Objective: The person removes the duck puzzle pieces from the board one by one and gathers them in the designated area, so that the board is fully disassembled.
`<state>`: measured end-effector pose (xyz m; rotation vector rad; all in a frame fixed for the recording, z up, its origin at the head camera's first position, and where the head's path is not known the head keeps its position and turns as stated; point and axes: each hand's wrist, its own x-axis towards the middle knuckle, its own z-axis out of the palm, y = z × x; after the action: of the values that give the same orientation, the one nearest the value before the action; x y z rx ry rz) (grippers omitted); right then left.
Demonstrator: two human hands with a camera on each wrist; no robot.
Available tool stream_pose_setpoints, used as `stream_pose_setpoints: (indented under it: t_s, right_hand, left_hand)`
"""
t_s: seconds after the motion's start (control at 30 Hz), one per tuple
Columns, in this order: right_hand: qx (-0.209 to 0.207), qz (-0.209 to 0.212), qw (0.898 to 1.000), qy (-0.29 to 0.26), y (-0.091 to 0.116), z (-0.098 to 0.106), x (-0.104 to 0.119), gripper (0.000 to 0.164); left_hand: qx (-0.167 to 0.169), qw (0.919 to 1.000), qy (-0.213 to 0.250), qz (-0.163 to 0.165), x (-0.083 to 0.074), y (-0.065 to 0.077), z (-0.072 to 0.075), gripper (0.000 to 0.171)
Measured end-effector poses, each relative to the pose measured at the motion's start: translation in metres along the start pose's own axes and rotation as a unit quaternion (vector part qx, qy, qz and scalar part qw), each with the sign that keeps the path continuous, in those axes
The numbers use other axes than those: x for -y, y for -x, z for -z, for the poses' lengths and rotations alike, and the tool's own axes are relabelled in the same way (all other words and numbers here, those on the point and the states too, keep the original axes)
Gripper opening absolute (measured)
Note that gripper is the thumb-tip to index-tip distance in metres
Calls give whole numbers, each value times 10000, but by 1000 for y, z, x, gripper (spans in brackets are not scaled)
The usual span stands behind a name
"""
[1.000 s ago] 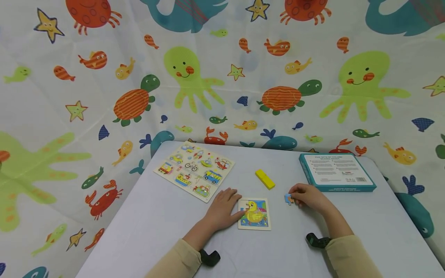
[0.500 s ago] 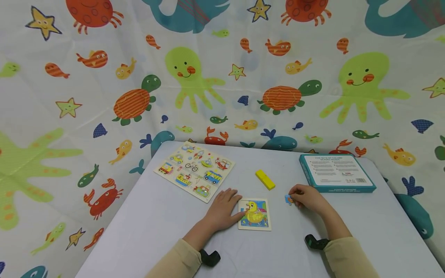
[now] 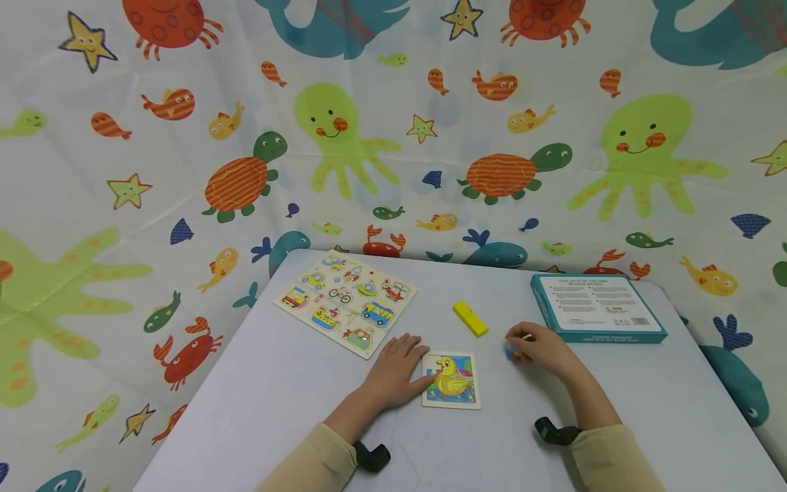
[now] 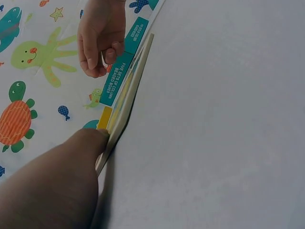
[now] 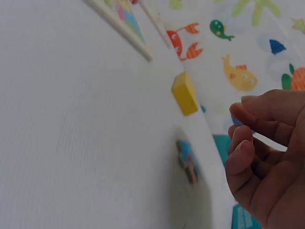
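Observation:
A small wooden puzzle with a yellow duck (image 3: 456,386) lies flat near the table's middle. My left hand (image 3: 393,372) rests at its left side, fingers extended on the cloth and thumb laid over the puzzle's edge. In the left wrist view that thumb (image 4: 95,138) touches the pale wooden rim. To the right, a blue and orange puzzle piece (image 3: 511,352) is partly covered by the fingers of my right hand (image 3: 541,347). The right wrist view shows the piece (image 5: 187,160) apart from the loosely bent fingers, which hold nothing.
A yellow block (image 3: 470,318) lies behind the duck puzzle. A vehicle peg board (image 3: 335,294) is at the back left, and a teal-edged box (image 3: 599,307) at the back right, close behind the right hand. A sea-animal curtain (image 3: 430,137) hangs behind the table.
My right hand has shifted slightly left and up, and its fingers now cover more of the puzzle piece. The left hand stays on the duck puzzle.

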<state>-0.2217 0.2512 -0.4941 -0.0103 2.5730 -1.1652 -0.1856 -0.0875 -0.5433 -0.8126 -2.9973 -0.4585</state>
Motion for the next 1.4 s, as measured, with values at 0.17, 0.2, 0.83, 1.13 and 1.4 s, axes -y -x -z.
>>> stream_pose_setpoints:
  t_s: [0.17, 0.2, 0.83, 1.13, 1.4]
  right_hand:
    - [74, 149, 9998, -65, 3, -4, 22, 27]
    - [91, 192, 9998, -61, 4, -5, 26, 27]
    - [698, 769, 9946, -69, -7, -56, 61, 16]
    - [665, 1151, 9901, 445, -16, -81, 63, 5]
    - [780, 1436, 9854, 467, -19, -87, 60, 7]
  left_hand:
    - [29, 10000, 28, 15, 0, 0, 0, 67]
    - [31, 10000, 38, 13, 0, 0, 0, 67]
    - [54, 10000, 38, 16, 0, -1, 1, 68]
    - [70, 10000, -3, 3, 1, -2, 1, 67]
    - [51, 10000, -10, 0, 1, -2, 0, 65]
